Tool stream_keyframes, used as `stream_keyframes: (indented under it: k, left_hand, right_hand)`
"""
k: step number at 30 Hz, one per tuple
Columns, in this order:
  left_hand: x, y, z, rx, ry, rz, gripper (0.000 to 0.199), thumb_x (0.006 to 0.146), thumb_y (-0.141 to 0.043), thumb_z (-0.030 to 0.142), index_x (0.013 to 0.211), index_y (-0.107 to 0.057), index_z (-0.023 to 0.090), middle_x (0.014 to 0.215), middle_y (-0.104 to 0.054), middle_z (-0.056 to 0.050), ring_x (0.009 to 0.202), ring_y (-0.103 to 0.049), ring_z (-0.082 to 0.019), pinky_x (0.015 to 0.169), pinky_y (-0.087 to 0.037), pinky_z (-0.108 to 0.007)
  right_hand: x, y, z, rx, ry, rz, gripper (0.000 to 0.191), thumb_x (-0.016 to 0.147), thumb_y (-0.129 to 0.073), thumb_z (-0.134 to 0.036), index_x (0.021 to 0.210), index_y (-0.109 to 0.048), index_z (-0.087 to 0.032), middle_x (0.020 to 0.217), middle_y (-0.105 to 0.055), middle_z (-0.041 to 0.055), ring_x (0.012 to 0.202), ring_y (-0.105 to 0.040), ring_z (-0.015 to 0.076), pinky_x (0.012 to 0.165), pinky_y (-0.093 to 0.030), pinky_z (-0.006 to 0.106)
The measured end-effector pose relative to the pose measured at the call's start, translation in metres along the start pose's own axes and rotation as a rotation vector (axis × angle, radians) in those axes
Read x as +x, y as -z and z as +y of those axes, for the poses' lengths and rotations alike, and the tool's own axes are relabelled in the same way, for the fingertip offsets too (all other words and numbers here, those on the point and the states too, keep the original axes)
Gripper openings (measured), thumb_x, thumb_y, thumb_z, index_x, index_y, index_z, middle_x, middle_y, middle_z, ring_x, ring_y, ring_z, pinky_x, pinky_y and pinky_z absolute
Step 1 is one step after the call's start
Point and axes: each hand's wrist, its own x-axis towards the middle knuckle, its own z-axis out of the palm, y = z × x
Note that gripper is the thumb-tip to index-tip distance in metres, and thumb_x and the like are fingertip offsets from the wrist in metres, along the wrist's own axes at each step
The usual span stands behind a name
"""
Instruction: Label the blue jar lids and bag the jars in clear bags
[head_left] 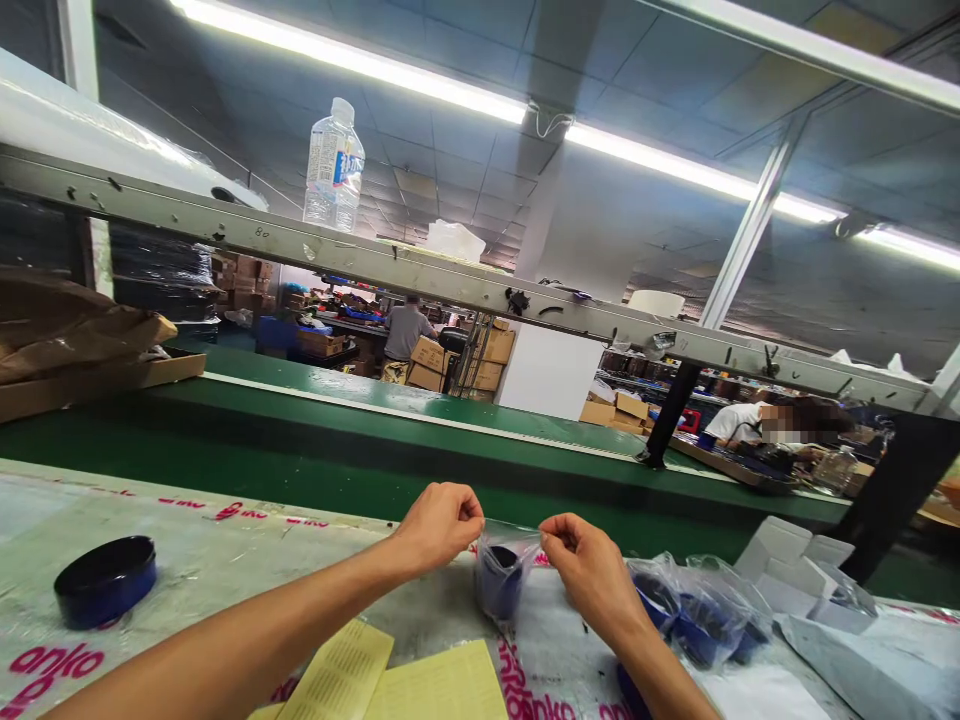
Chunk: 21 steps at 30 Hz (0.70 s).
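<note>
the left hand has its thumb and fingertips pinched together on one upper corner of a clear bag, and the right hand pinches the opposite corner the same way, the other fingers curled in. the bag is stretched between them, and inside it a dark blue cup stands roughly upright, low over the covered surface; i cannot tell whether its base touches down. nearer the person, yellow printed sheets overlap, just beside the left forearm. well to the left, a round blue dish lies by itself. past the right forearm, several blue pieces in clear bags sit close together, with an open white box near them. beyond the surface runs a green belt, and above it a shelf bears a clear bottle. farther back are a person in a grey shirt and, at the right, a person in white bending forward.
</note>
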Motion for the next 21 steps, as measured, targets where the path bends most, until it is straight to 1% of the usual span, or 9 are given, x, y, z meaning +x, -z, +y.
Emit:
stream_keyframes:
  k: [4, 7, 10, 12, 14, 16, 19, 21]
  left_hand:
    - [0.008, -0.025, -0.002, -0.156, 0.061, -0.051, 0.008, 0.069, -0.056, 0.013, 0.070, -0.063, 0.017, 0.063, -0.069, -0.002, 0.061, -0.067, -0.018, 0.053, -0.044, -0.023]
    - [0.018, -0.044, 0.002, -0.284, 0.117, -0.107, 0.006, 0.072, -0.054, 0.014, 0.070, -0.058, 0.018, 0.060, -0.066, -0.001, 0.057, -0.067, -0.017, 0.051, -0.048, -0.023]
    - [0.028, -0.055, 0.011, -0.369, 0.141, -0.138, 0.005, 0.072, -0.054, 0.014, 0.071, -0.054, 0.019, 0.059, -0.063, 0.001, 0.053, -0.066, -0.016, 0.048, -0.048, -0.022]
    - [0.031, -0.056, 0.017, -0.400, 0.130, -0.124, 0.005, 0.072, -0.054, 0.014, 0.074, -0.054, 0.019, 0.061, -0.063, 0.001, 0.053, -0.065, -0.015, 0.047, -0.047, -0.022]
    - [0.029, -0.051, 0.018, -0.408, 0.108, -0.103, 0.005, 0.073, -0.053, 0.016, 0.078, -0.054, 0.019, 0.063, -0.063, 0.001, 0.054, -0.065, -0.014, 0.048, -0.047, -0.022]
    - [0.022, -0.040, 0.013, -0.389, 0.073, -0.085, 0.005, 0.075, -0.054, 0.020, 0.079, -0.056, 0.018, 0.066, -0.064, 0.000, 0.056, -0.065, -0.014, 0.051, -0.047, -0.022]
    - [0.001, -0.008, -0.003, -0.299, 0.025, -0.046, 0.012, 0.076, -0.059, 0.027, 0.082, -0.062, 0.017, 0.071, -0.067, -0.001, 0.065, -0.066, -0.016, 0.058, -0.048, -0.024]
    - [-0.020, 0.020, -0.016, -0.198, 0.018, -0.013, 0.015, 0.077, -0.061, 0.031, 0.083, -0.065, 0.018, 0.073, -0.068, -0.001, 0.071, -0.065, -0.017, 0.061, -0.047, -0.024]
  right_hand:
    - [-0.008, 0.009, 0.011, -0.038, -0.047, 0.033, 0.031, 0.079, -0.043, -0.038, 0.097, -0.063, -0.022, 0.074, -0.068, 0.0006, 0.072, -0.064, 0.0226, 0.066, -0.043, 0.033]
    - [-0.009, 0.017, 0.019, -0.074, -0.073, 0.057, 0.029, 0.077, -0.043, -0.037, 0.092, -0.063, -0.023, 0.078, -0.071, 0.0020, 0.075, -0.065, 0.0232, 0.068, -0.043, 0.034]
    - [-0.005, 0.027, 0.025, -0.103, -0.106, 0.101, 0.031, 0.077, -0.042, -0.040, 0.092, -0.064, -0.024, 0.083, -0.073, 0.0036, 0.079, -0.066, 0.0245, 0.072, -0.044, 0.035]
    - [-0.004, 0.034, 0.029, -0.121, -0.132, 0.136, 0.034, 0.077, -0.042, -0.044, 0.093, -0.065, -0.024, 0.085, -0.073, 0.0048, 0.082, -0.067, 0.0260, 0.072, -0.044, 0.036]
    - [-0.007, 0.041, 0.032, -0.135, -0.152, 0.164, 0.039, 0.077, -0.042, -0.050, 0.094, -0.065, -0.024, 0.087, -0.074, 0.0060, 0.084, -0.068, 0.0276, 0.073, -0.045, 0.038]
    - [-0.016, 0.047, 0.034, -0.138, -0.161, 0.196, 0.045, 0.077, -0.040, -0.056, 0.096, -0.066, -0.025, 0.090, -0.074, 0.0067, 0.087, -0.068, 0.0288, 0.076, -0.046, 0.039]
    - [-0.036, 0.051, 0.031, -0.111, -0.138, 0.261, 0.050, 0.074, -0.042, -0.064, 0.095, -0.068, -0.026, 0.090, -0.074, 0.0066, 0.088, -0.068, 0.0298, 0.079, -0.047, 0.040]
    - [-0.047, 0.046, 0.028, -0.071, -0.114, 0.254, 0.049, 0.071, -0.048, -0.066, 0.093, -0.069, -0.028, 0.091, -0.075, 0.0060, 0.087, -0.068, 0.0304, 0.079, -0.048, 0.041]
